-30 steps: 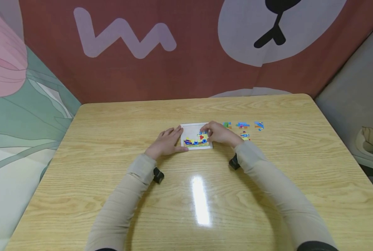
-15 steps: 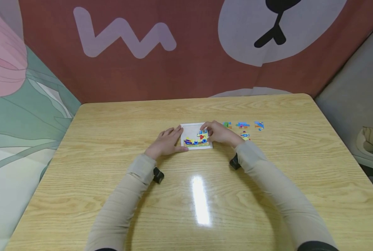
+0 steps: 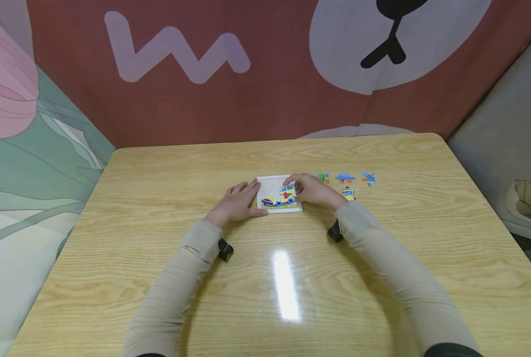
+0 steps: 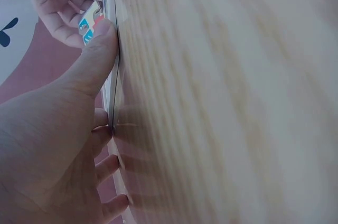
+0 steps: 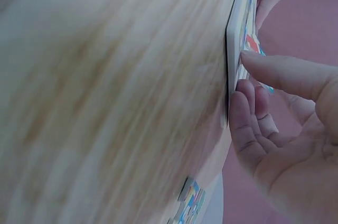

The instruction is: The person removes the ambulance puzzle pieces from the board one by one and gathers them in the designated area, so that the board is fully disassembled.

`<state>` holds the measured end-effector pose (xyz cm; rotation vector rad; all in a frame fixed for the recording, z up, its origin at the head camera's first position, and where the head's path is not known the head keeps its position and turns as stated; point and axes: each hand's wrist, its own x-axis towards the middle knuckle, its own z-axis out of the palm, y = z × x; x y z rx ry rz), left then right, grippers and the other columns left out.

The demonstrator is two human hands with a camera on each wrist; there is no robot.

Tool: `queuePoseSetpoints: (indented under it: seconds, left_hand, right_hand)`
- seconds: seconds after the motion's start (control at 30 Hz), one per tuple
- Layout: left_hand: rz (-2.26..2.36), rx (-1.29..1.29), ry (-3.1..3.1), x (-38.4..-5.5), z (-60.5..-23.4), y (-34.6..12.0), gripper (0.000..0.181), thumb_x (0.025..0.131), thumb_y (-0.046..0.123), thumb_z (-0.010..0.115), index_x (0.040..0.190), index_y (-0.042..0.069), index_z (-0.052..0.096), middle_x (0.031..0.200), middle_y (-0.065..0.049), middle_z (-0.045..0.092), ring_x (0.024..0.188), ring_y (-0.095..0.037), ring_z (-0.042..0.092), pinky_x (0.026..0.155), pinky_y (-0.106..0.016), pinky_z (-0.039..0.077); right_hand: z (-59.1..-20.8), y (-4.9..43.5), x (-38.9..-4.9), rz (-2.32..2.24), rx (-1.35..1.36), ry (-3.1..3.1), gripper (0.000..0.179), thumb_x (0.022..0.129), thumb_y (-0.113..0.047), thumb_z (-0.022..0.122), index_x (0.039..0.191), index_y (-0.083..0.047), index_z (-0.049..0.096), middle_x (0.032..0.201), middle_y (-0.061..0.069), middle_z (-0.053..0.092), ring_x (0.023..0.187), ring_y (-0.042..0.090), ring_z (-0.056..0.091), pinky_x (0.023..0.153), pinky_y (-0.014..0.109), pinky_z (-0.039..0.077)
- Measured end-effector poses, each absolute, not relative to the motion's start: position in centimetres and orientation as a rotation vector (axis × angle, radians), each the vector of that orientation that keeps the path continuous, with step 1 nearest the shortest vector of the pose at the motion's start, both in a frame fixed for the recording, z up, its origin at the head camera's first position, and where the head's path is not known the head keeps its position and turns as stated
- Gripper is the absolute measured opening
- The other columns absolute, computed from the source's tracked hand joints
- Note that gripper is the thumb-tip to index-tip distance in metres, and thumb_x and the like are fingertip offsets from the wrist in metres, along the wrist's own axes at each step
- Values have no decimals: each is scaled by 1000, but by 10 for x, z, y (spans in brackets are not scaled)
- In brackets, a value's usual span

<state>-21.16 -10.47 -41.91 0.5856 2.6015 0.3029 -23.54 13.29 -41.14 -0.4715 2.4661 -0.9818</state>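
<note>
Here on the left, the left hand, fingers extended and gripping nothing, touches the side of a white puzzle tray on the wooden table. At the tray's right half, a tilted puzzle piece sits pinched by the right hand, and farther right lie 4 loose pieces, 3 in the far row, 1 nearer.

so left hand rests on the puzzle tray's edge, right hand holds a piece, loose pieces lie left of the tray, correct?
The head view shows the loose jigsaw pieces right of the puzzle tray, not left. The left hand does rest on its edge, and the right hand holds a piece.
</note>
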Motion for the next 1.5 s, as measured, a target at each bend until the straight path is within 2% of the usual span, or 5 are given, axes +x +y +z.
queuePoseSetpoints:
  seconds: [0.4,0.83,1.0,1.23,1.5]
  left_hand:
    - [302,579,2600,-211,-419,-104,92,90,64,47,155,17,2,163,0,-2,151,-29,3,122,-51,6]
    - [317,579,2599,-211,-420,-105,92,90,64,47,155,17,2,163,0,-2,151,-28,3,122,-51,6]
    - [317,581,2603,-211,-420,-106,92,90,64,47,155,17,2,163,0,-3,151,-28,3,122,-51,6]
    - [314,586,2608,-211,-420,-106,92,90,64,47,155,16,3,163,0,-1,151,-29,4,122,-51,7]
    - [316,596,2607,-210,-418,-105,92,90,63,49,155,16,4,163,-1,-1,151,-29,4,122,-51,7]
  right_hand:
    - [-412,136,-235,-1064,-443,2427,39,89,3,59,128,-3,57,95,11,52,80,19,46,66,24,41]
    - [-411,139,-236,-1164,-323,2427,32,92,0,56,125,-1,59,112,20,60,102,28,57,79,29,52]
    - [-408,143,-234,-1182,-328,2445,29,94,-3,56,122,0,61,111,21,63,100,27,60,81,32,53]
    - [-404,151,-232,-1236,-269,2413,29,94,-8,56,122,-4,61,112,18,60,92,25,62,62,24,47]
    - [-398,160,-229,-1297,-244,2413,31,93,-5,57,124,1,59,108,19,60,88,27,70,69,29,55]
